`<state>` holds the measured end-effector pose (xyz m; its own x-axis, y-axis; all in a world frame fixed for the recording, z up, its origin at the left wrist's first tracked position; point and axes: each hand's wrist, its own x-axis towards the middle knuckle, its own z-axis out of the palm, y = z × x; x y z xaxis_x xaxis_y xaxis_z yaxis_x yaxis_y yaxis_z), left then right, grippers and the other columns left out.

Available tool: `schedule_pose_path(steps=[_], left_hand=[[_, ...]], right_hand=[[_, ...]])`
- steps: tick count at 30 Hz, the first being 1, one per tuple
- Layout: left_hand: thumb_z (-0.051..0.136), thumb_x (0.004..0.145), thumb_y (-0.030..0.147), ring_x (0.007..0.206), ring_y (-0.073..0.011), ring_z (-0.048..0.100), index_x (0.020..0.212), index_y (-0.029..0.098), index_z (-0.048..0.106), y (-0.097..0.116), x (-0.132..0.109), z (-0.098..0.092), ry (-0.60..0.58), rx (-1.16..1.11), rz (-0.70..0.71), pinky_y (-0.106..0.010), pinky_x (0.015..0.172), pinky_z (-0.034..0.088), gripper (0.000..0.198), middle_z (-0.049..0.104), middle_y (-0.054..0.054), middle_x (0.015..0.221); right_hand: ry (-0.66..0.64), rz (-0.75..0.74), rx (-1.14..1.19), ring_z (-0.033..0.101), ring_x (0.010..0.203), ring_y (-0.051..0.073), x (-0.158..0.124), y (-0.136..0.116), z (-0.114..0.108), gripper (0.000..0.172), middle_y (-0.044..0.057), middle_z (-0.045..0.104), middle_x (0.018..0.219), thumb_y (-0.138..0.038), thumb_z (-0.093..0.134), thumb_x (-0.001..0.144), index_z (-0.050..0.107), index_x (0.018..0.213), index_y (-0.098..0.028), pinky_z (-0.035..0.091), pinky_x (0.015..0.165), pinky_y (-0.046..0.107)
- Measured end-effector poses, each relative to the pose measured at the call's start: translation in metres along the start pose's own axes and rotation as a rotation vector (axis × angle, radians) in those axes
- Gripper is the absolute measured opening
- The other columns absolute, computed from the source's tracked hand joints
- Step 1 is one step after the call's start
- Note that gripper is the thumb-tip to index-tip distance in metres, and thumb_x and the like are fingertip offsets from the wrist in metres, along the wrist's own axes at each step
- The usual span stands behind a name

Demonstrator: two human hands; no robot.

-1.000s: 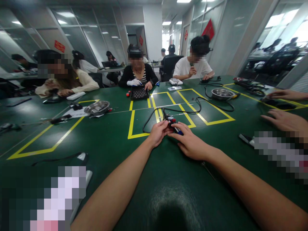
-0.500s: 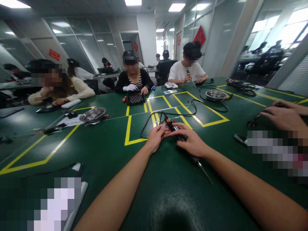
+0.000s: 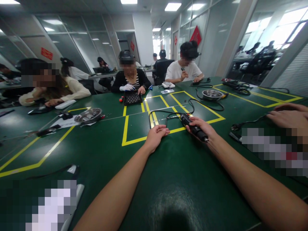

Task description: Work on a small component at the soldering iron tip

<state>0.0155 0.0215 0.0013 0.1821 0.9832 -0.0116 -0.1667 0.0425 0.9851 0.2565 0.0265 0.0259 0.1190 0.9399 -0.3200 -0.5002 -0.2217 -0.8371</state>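
My right hand is wrapped round a black electric screwdriver and holds it just above the green table, its thin bit pointing back toward me. A black cable runs from the tool's far end across the yellow tape squares. My left hand rests on the table to the left of the tool, fingers curled loosely, touching nothing I can make out.
A steel bowl sits at the left, another steel bowl at the far right. A black tray lies before a seated person opposite. A neighbour's hand rests at the right edge. Several people sit around the table.
My right hand has lifted the screwdriver and carried it to the right, away from my left hand. The left hand let go of the tool and stayed on the table.
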Motion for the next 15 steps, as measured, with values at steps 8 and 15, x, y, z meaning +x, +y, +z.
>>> schedule_pose_path(steps=[8,15], left_hand=[[0.079,0.078,0.022,0.073,-0.0134,0.067,0.101,0.013,0.07,-0.003,-0.004,0.0,-0.157,0.151,0.133,-0.026,0.072,0.053,0.027,0.069,-0.004,0.083],[0.072,0.087,0.028,0.083,-0.0171,0.073,0.119,0.013,0.062,-0.005,0.0,0.003,-0.076,-0.037,0.064,-0.031,0.081,0.056,0.037,0.075,-0.01,0.095]], right_hand=[[-0.283,-0.549,-0.722,0.053,0.133,0.034,-0.022,0.015,0.009,0.014,0.006,0.044,0.152,-0.012,0.071,0.066,0.074,0.078,-0.019,0.058,0.099,0.052],[-0.508,-0.966,-1.262,0.044,0.143,0.031,-0.062,0.035,0.03,0.03,0.005,0.044,0.155,0.0,0.057,0.074,0.078,0.081,-0.021,0.035,0.12,0.053]])
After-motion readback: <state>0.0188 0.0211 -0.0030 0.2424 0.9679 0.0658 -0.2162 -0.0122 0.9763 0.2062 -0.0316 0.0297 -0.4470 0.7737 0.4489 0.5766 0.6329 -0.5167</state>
